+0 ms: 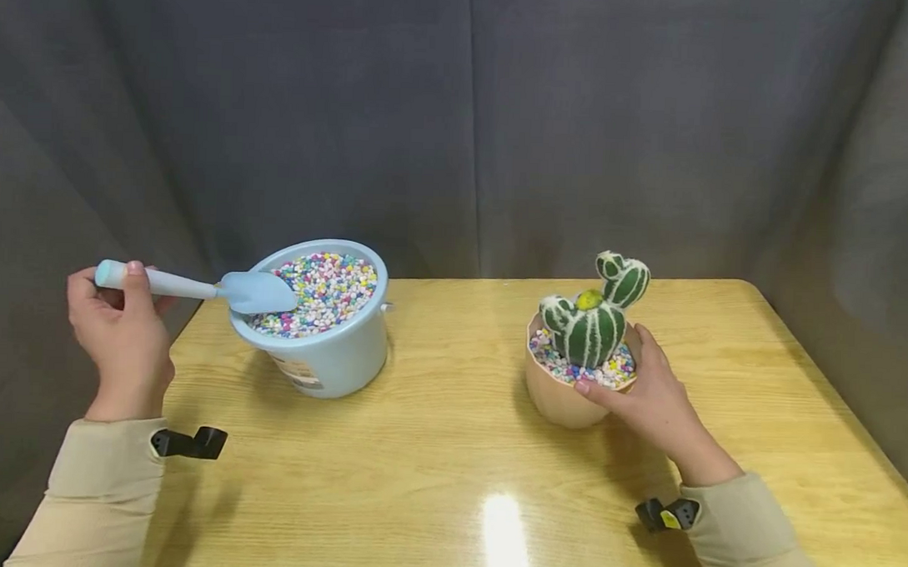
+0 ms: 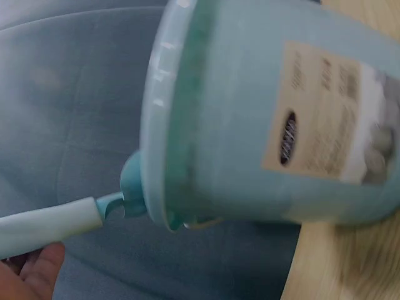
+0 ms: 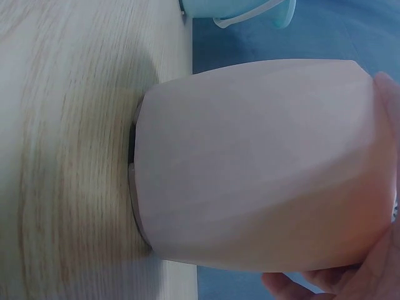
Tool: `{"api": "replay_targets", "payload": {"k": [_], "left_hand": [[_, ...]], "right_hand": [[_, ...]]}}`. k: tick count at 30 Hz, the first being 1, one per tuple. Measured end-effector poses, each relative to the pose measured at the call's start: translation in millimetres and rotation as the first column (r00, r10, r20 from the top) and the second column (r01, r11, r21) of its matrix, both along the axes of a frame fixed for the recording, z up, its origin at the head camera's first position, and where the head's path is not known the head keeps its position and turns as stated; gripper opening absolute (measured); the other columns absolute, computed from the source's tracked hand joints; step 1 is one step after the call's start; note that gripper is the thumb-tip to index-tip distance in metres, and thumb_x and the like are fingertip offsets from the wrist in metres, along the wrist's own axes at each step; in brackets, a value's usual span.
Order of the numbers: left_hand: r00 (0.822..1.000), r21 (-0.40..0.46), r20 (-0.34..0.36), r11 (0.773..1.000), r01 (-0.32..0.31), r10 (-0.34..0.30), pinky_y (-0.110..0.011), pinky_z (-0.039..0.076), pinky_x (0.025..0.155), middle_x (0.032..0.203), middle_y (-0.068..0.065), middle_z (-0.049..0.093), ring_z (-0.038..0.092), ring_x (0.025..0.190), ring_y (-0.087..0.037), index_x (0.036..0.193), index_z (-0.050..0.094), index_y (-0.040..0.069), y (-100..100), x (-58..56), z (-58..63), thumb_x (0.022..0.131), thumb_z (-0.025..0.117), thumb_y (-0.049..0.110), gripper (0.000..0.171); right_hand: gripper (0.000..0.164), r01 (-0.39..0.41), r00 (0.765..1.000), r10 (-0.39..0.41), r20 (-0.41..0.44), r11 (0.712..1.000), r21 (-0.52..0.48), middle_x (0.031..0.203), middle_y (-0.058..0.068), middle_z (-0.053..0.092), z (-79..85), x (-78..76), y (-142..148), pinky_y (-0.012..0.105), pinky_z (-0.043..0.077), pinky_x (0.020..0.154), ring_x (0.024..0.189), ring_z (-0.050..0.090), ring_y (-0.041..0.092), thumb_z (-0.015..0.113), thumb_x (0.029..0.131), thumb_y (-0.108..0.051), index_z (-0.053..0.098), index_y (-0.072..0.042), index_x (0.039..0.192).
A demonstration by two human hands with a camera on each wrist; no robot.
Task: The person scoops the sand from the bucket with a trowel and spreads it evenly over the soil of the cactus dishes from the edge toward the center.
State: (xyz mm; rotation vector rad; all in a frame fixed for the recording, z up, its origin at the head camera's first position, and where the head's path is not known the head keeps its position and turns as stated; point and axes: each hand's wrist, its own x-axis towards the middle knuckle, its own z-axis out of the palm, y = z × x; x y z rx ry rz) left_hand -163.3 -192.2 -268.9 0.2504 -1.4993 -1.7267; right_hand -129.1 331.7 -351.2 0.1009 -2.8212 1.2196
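Head view: what does the left hand have?

A scoop, its pale handle pinched between thumb and fingers, the blade resting over the pebbles in the bucket.

Where does that bucket stand?

On the table, left of centre near its back edge, filled with multicoloured pebbles. The left wrist view shows a printed label on its side.

And the right hand?

It grips the rim of a peach-coloured pot, thumb on the near side, fingers around the right.

Is the pot on the table too?

Yes, well apart from the bucket, to its right. A striped green cactus sits inside, more pebbles around its base.
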Motion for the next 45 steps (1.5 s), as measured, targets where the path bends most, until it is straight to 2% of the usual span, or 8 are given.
{"api": "replay_targets", "payload": {"k": [4, 8, 16, 19, 25, 31, 38, 45], "left_hand": [[0.992, -0.177, 0.12, 0.984, -0.008, 0.029, -0.021, 0.057, 0.091, 0.108, 0.004, 0.055, 0.059, 0.101, -0.007, 0.114, 0.053, 0.019, -0.4, -2.8, -4.8, 0.107, 0.057, 0.016, 0.009], [0.987, -0.212, 0.163, 0.976, 0.045, -0.01, -0.036, 0.051, 0.105, 0.109, 0.005, 0.054, 0.058, 0.105, -0.007, 0.116, 0.051, 0.019, 1.2, -6.5, -10.0, 0.107, 0.056, 0.017, 0.01], [0.985, 0.029, 0.108, 0.991, 0.129, -0.131, -0.022, 0.059, 0.084, 0.111, -0.006, 0.05, 0.063, 0.105, -0.015, 0.111, 0.048, 0.011, 11.4, -7.3, -33.8, 0.106, 0.055, 0.012, 0.009], [0.984, 0.043, 0.114, 0.99, 0.136, -0.14, -0.023, 0.059, 0.085, 0.112, -0.006, 0.049, 0.062, 0.108, -0.017, 0.109, 0.046, 0.011, 19.3, -6.2, -37.4, 0.107, 0.055, 0.011, 0.009], [0.983, -0.098, 0.128, 0.985, 0.141, -0.128, -0.035, 0.054, 0.099, 0.112, -0.003, 0.05, 0.058, 0.115, -0.02, 0.107, 0.044, 0.014, 39.1, -4.5, -33.5, 0.107, 0.057, 0.012, 0.012], [0.99, -0.249, 0.126, 0.964, 0.097, -0.067, -0.033, 0.057, 0.097, 0.107, 0.002, 0.049, 0.057, 0.104, -0.013, 0.104, 0.043, 0.013, 52.3, -3.8, -31.7, 0.106, 0.057, 0.012, 0.014], [0.982, -0.115, 0.135, 0.982, 0.148, -0.132, -0.039, 0.055, 0.1, 0.115, -0.005, 0.047, 0.057, 0.125, -0.032, 0.104, 0.04, 0.011, 56.5, -8.2, -28.9, 0.107, 0.057, 0.013, 0.017], [0.97, -0.092, 0.17, 0.977, 0.192, -0.175, -0.04, 0.051, 0.104, 0.121, -0.008, 0.046, 0.054, 0.131, -0.031, 0.108, 0.039, 0.01, 63.9, -12.9, -18.5, 0.107, 0.056, 0.015, 0.018]], "right_hand": [[0.12, -0.01, 1.0, 0.009, -0.009, 1.0, -0.006, 0.16, 0.041, 0.015, -2.8, 1.1, -1.1, 0.075, 0.023, 0.114, 0.145, 0.02, 0.059, 0.083, 0.086, -0.042, 0.003, 0.011, 0.158], [0.118, -0.021, 0.999, 0.02, -0.025, 1.0, -0.018, 0.159, 0.04, 0.017, -3.8, 1.3, -2.5, 0.075, 0.023, 0.115, 0.146, 0.021, 0.058, 0.083, 0.086, -0.041, 0.006, 0.011, 0.158], [0.114, -0.041, 0.998, 0.039, -0.054, 0.998, -0.036, 0.158, 0.039, 0.021, -4.7, 1.4, -1.0, 0.073, 0.024, 0.115, 0.145, 0.023, 0.056, 0.084, 0.086, -0.036, 0.01, 0.01, 0.159], [0.113, -0.044, 0.998, 0.042, -0.053, 0.998, -0.039, 0.158, 0.039, 0.021, -3.9, 1.6, 0.1, 0.073, 0.024, 0.115, 0.145, 0.023, 0.056, 0.084, 0.086, -0.035, 0.01, 0.01, 0.159], [0.112, -0.038, 0.997, 0.035, -0.063, 0.998, -0.048, 0.157, 0.04, 0.022, -2.9, 2.9, 3.7, 0.073, 0.023, 0.115, 0.145, 0.023, 0.056, 0.084, 0.087, -0.033, 0.01, 0.011, 0.158], [0.116, -0.044, 0.998, 0.041, -0.05, 0.998, -0.055, 0.159, 0.041, 0.016, -2.9, 0.5, 3.1, 0.074, 0.02, 0.116, 0.146, 0.018, 0.058, 0.083, 0.087, -0.034, 0.004, 0.012, 0.158], [0.113, -0.059, 0.996, 0.055, -0.064, 0.997, -0.058, 0.157, 0.042, 0.02, -3.7, -3.3, 0.2, 0.072, 0.022, 0.116, 0.145, 0.021, 0.057, 0.083, 0.088, -0.033, 0.007, 0.013, 0.157], [0.109, -0.074, 0.993, 0.067, -0.093, 0.994, -0.074, 0.155, 0.043, 0.022, -2.8, -4.5, -0.1, 0.072, 0.021, 0.117, 0.144, 0.023, 0.057, 0.084, 0.088, -0.028, 0.009, 0.014, 0.156]]}}
